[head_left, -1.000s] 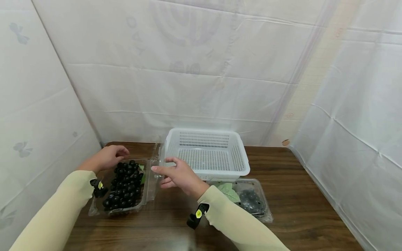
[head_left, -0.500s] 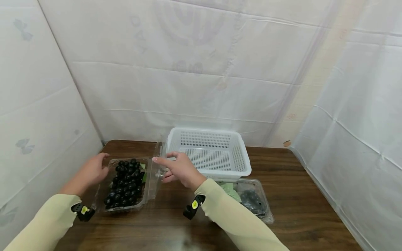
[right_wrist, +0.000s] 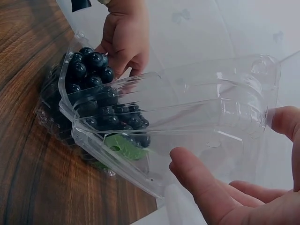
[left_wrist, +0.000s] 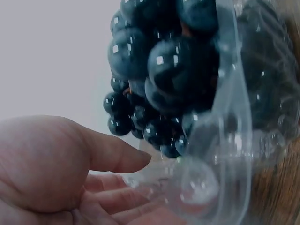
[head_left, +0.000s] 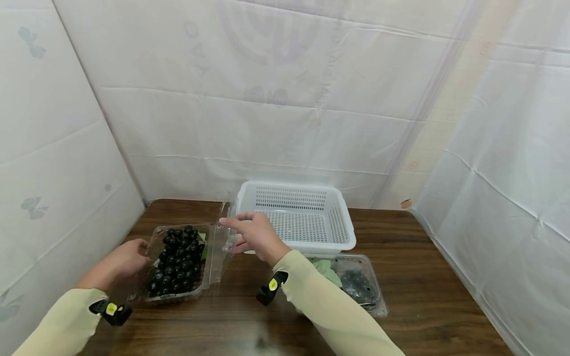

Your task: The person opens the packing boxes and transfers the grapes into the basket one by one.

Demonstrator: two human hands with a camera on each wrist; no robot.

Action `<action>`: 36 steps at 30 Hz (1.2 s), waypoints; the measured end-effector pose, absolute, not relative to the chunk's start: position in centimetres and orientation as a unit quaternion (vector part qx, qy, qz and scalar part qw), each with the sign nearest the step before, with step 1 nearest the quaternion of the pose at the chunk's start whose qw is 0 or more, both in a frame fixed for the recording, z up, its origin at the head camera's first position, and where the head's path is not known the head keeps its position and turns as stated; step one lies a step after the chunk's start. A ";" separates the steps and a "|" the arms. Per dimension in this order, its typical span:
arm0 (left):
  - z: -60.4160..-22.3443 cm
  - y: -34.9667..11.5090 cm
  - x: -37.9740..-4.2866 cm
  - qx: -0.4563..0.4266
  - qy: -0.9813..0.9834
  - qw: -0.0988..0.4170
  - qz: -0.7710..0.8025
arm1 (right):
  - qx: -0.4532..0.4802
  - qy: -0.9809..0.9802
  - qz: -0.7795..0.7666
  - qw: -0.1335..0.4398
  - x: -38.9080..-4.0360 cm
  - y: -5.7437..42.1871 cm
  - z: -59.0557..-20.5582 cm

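On the left of the table, a clear plastic fruit box (head_left: 204, 277) holds a bunch of dark grapes (head_left: 178, 262) and a green leaf (right_wrist: 124, 146). Its clear lid (right_wrist: 225, 105) stands raised along the right side. My left hand (head_left: 129, 259) is at the box's left rim; in the left wrist view the thumb (left_wrist: 117, 152) is straight beside the grapes, with the other fingers behind clear plastic. At the lid, my right hand (head_left: 258, 235) has its fingers extended and spread, one fingertip right at the lid's outer edge in the right wrist view.
A white slotted basket (head_left: 349, 242) stands at the back centre, close to the raised lid. In front of it lies a second clear box (head_left: 371, 277) with dark grapes and a leaf, partly behind the right sleeve. White sheeting (head_left: 285, 123) encloses the brown wooden table (head_left: 401, 306).
My left hand has come away from the back-left corner of the box and moved down to its left rim. The right hand has shifted slightly up along the lid.
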State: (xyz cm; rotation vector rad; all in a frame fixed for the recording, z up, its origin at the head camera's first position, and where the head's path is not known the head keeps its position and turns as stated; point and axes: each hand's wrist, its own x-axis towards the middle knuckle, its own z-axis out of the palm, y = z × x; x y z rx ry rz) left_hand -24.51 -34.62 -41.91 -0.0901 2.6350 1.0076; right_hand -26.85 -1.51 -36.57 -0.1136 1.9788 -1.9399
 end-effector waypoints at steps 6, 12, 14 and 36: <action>-42.6 -35.2 -24.6 -0.052 0.891 0.167 0.419 | -0.044 0.707 -0.682 0.182 -26.7 -1.3 -36.9; -42.5 -35.9 -24.3 -0.049 0.877 0.178 0.444 | -0.065 0.674 -0.709 0.196 -25.8 -1.2 -37.3; -42.4 -36.2 -24.2 -0.045 0.874 0.182 0.448 | -0.068 0.658 -0.722 0.202 -25.4 -1.1 -37.5; -42.9 -37.2 -22.7 -0.020 0.880 0.165 0.446 | -0.076 0.582 -0.780 0.217 -22.0 0.0 -40.0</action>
